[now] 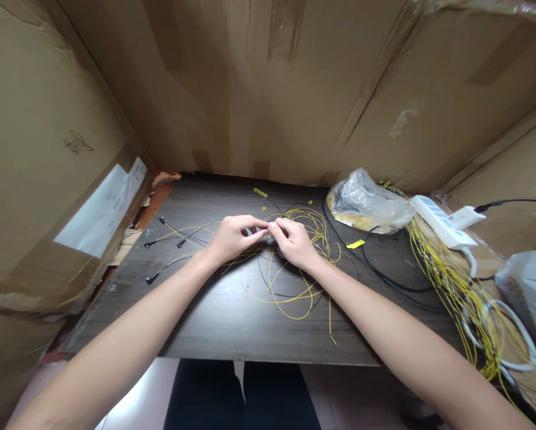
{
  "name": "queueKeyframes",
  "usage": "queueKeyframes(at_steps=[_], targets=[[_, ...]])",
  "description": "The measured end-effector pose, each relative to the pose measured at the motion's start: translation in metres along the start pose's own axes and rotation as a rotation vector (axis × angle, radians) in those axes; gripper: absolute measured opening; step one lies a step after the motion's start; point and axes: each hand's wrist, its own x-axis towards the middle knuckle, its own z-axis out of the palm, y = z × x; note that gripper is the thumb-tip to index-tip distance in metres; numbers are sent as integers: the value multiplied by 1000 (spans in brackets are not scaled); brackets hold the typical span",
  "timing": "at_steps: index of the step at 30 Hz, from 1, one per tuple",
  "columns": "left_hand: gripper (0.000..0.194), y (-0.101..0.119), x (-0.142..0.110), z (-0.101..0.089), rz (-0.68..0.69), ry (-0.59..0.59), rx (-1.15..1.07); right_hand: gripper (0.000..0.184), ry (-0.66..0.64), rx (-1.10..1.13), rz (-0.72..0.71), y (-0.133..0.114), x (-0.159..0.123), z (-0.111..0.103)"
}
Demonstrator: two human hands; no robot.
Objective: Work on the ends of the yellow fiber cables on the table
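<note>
Left hand point(234, 237) and right hand point(295, 242) meeting fingertip to fingertip at mid tabletop, both pinched shut on one thin yellow wire point(290, 295). Wire's slack looping loosely from right hand toward near edge, long run stretching left to small black end plugs point(151, 278). Dark wood-grain tabletop point(214, 322) matte, smooth. Crinkled clear plastic bag point(369, 203) far right; tangled yellow wire bundle point(451, 280) beyond.
</note>
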Motion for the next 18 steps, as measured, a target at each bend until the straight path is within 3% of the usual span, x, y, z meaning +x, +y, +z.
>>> queueKeyframes(at_steps=[3, 8, 14, 18], targets=[[15, 1, 0, 0, -21, 23, 2, 39, -8, -3, 16, -1, 0, -1], [14, 3, -1, 1, -60, 40, -14, 20, 19, 36, 31, -1, -1, -1], [14, 4, -1, 2, -17, 34, -18, 43, -10, -1, 17, 0, -1, 0], [14, 5, 0, 2, -49, 61, -13, 33, 9, 50, 42, -2, -1, -1]])
